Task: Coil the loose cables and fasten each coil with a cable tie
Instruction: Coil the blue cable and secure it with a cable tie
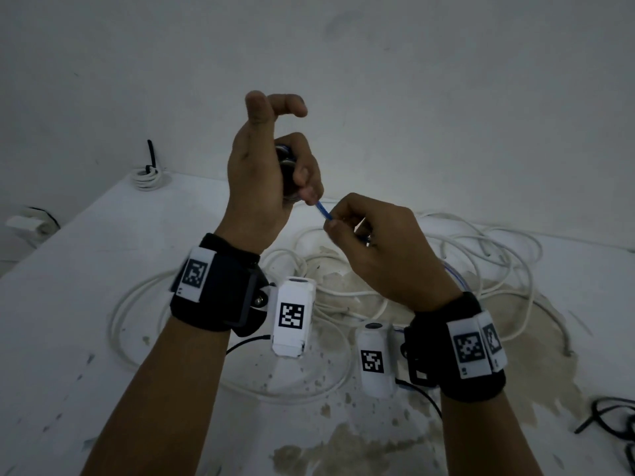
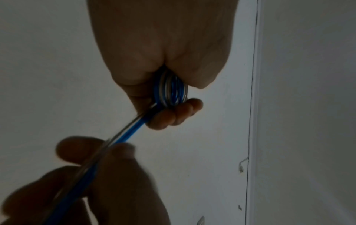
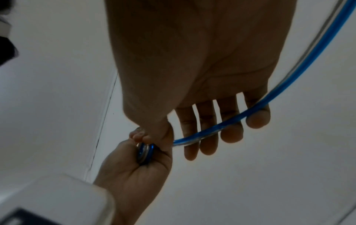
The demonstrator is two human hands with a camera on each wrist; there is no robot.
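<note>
Left hand (image 1: 261,180): raised above the table (image 1: 103,269), lower fingers curled round a small coil (image 2: 170,89) of blue-and-clear cable; index finger and thumb stand free above it, bent and holding nothing.

Blue cable (image 1: 321,210): a short taut run leaves the coil at the left fingertips and passes down to the right hand, both hands close together with only this stretch between them. In the right wrist view the cable (image 3: 231,121) crosses the fingers and curves away past the wrist.

Right hand (image 1: 385,249): lower and to the right of the left, thumb and forefinger pinching the blue cable just beside the coil; remaining fingers loosely spread under the cable.

White cables (image 1: 464,269): loose, tangled loops lying on the table beneath and beyond both hands.

White coil (image 1: 148,176): already bound with a black tie, at the far left edge of the table, well apart from the hands.

Black cable (image 1: 615,417): at the near right edge.
</note>
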